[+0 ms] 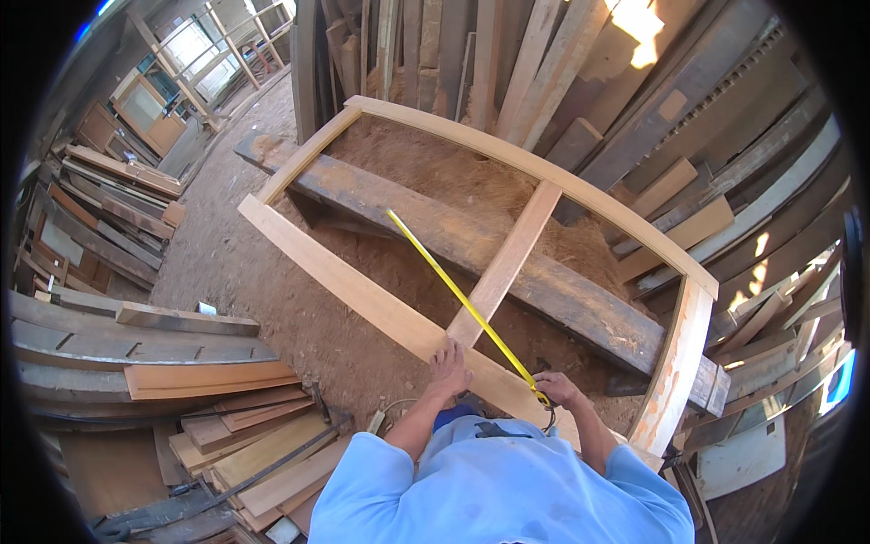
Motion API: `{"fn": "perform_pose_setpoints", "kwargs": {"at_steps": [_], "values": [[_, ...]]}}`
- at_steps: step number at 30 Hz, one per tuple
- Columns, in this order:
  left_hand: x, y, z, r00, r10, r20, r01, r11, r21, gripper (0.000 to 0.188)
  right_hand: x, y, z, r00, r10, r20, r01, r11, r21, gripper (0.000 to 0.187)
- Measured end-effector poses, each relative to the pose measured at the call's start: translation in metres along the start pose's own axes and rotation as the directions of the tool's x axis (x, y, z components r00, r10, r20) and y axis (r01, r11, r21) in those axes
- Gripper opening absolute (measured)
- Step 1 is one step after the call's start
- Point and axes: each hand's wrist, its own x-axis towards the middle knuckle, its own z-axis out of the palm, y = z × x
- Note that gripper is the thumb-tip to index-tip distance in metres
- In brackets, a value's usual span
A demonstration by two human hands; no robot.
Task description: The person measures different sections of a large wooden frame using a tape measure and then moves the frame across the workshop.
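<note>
Wooden frame (pixel 362 295) lies tilted across a dark beam (pixel 507 263) over the sawdust floor (pixel 272 299). Left hand (pixel 449 367) flat, fingers spread, pressing the frame's near rail beside the cross rail (pixel 507 258). Right hand (pixel 557 390) closed around the tape measure (pixel 453 290) at the near rail; yellow blade runs diagonally to the far-left inside of the frame. Plank stacks (pixel 208 399) crowd the near left, leaning boards (pixel 544 72) block the far side. Open floor only at left of the frame.
</note>
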Motion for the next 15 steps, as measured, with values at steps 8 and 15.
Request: {"fn": "perform_pose_setpoints", "kwargs": {"at_steps": [8,15], "values": [[0.009,0.002,-0.022,1.0,-0.011,0.028,0.01,0.999,0.047,0.084,0.007,0.009,-0.007,0.992,0.015,-0.127,-0.002,0.995,0.104,0.03],[0.034,0.006,-0.036,0.983,0.006,0.184,-0.016,0.999,0.048,0.073,0.048,-0.05,0.002,0.957,-0.185,-0.221,0.168,0.981,-0.095,0.047]]}}
